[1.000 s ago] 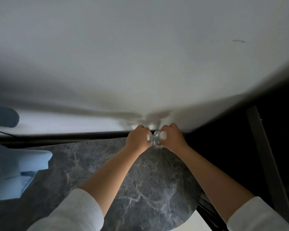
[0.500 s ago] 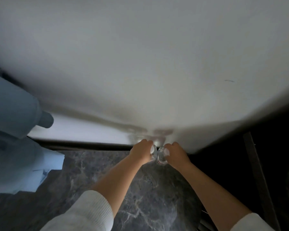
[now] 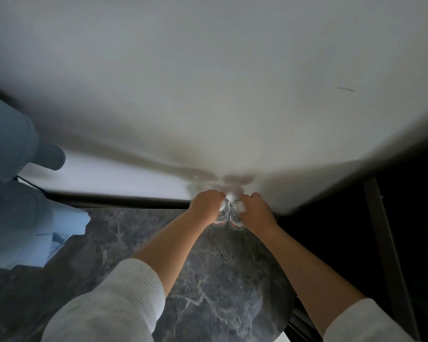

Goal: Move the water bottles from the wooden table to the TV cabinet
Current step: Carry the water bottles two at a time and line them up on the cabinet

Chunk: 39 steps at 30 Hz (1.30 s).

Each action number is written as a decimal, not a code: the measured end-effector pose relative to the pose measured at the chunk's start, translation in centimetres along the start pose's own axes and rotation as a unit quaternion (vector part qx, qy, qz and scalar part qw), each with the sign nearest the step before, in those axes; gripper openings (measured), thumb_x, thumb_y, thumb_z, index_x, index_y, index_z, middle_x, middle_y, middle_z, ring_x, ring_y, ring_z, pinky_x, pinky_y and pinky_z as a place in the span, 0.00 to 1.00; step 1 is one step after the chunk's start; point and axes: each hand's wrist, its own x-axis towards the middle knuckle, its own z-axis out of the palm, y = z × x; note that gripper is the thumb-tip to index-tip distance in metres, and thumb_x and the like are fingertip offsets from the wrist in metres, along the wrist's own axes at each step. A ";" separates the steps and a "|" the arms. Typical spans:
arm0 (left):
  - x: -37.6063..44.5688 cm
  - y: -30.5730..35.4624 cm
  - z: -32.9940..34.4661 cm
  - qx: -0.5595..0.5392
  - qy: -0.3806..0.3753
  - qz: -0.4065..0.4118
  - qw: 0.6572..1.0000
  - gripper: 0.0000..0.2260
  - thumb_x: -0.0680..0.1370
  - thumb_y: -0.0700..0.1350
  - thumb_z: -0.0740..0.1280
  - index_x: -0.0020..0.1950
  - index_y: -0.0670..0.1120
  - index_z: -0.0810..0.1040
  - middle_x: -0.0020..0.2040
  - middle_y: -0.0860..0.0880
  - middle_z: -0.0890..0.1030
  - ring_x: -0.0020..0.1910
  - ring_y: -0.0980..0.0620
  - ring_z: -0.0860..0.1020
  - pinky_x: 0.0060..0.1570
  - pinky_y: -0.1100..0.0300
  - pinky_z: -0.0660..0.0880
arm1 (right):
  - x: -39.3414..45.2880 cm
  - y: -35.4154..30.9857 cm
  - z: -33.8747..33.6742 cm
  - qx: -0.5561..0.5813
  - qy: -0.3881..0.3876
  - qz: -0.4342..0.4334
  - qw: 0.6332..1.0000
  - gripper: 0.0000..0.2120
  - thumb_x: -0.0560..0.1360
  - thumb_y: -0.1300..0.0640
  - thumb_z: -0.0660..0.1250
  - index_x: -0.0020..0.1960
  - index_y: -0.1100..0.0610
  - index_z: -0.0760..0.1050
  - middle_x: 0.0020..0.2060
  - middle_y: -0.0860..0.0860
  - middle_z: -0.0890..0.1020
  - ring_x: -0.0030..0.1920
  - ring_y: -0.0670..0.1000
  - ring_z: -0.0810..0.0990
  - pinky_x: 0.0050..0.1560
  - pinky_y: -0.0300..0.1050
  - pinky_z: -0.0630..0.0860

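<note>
Two clear plastic water bottles with white caps stand side by side, touching, close to the white wall. My left hand (image 3: 206, 205) grips the left bottle (image 3: 222, 215) around its upper part. My right hand (image 3: 257, 211) grips the right bottle (image 3: 235, 217) the same way. Both bottles are seen from above, and a red-and-white label band shows low on each. They are at the back edge of a dark grey marbled surface (image 3: 208, 280). Whether their bases touch it is hidden by my hands.
A white wall (image 3: 208, 82) fills the upper view, with a dark strip (image 3: 114, 201) along its foot. Pale blue fabric (image 3: 22, 193) lies at the left. A dark gap with a grey upright bar (image 3: 386, 243) is at the right.
The view has shifted slightly and my hands with the two bottles now sit a little lower and closer together; more of the bottles' bodies and labels shows. The grips are unchanged.
</note>
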 end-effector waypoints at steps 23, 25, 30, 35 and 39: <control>-16.5 -9.7 -1.1 -0.140 0.127 -0.208 0.960 0.16 0.81 0.44 0.57 0.67 0.42 0.70 0.65 0.47 0.73 0.64 0.47 0.72 0.59 0.56 0.71 | -7.0 -10.9 0.7 -0.132 0.035 -0.279 0.951 0.17 0.73 0.62 0.57 0.57 0.65 0.77 0.52 0.63 0.81 0.53 0.64 0.79 0.53 0.52 0.75; -20.7 -12.4 -0.6 -0.154 0.130 -0.260 0.944 0.14 0.80 0.44 0.57 0.63 0.41 0.74 0.62 0.46 0.75 0.62 0.47 0.74 0.58 0.55 0.72 | -8.3 -15.2 1.8 -0.176 0.011 -0.327 0.929 0.17 0.76 0.60 0.55 0.60 0.63 0.75 0.56 0.60 0.79 0.57 0.61 0.77 0.56 0.50 0.74; -33.8 -19.3 1.3 -0.180 0.147 -0.395 0.889 0.12 0.80 0.44 0.58 0.58 0.41 0.77 0.58 0.43 0.78 0.58 0.45 0.77 0.57 0.55 0.74 | -13.5 -27.1 7.0 -0.235 -0.050 -0.432 0.869 0.18 0.77 0.58 0.52 0.63 0.58 0.73 0.61 0.57 0.76 0.63 0.57 0.74 0.61 0.48 0.73; -48.5 -25.1 4.0 -0.194 0.176 -0.508 0.820 0.14 0.81 0.44 0.57 0.65 0.43 0.73 0.64 0.43 0.75 0.65 0.44 0.73 0.62 0.53 0.71 | -21.8 -38.4 13.3 -0.262 -0.077 -0.505 0.819 0.19 0.79 0.60 0.55 0.68 0.56 0.70 0.67 0.55 0.73 0.67 0.55 0.72 0.65 0.46 0.69; -61.8 -28.4 6.5 -0.185 0.187 -0.579 0.771 0.16 0.80 0.45 0.57 0.68 0.48 0.71 0.66 0.44 0.72 0.67 0.44 0.70 0.64 0.52 0.69 | -30.2 -47.2 18.5 -0.248 -0.084 -0.546 0.796 0.17 0.79 0.59 0.57 0.67 0.59 0.71 0.64 0.56 0.75 0.63 0.56 0.75 0.62 0.45 0.72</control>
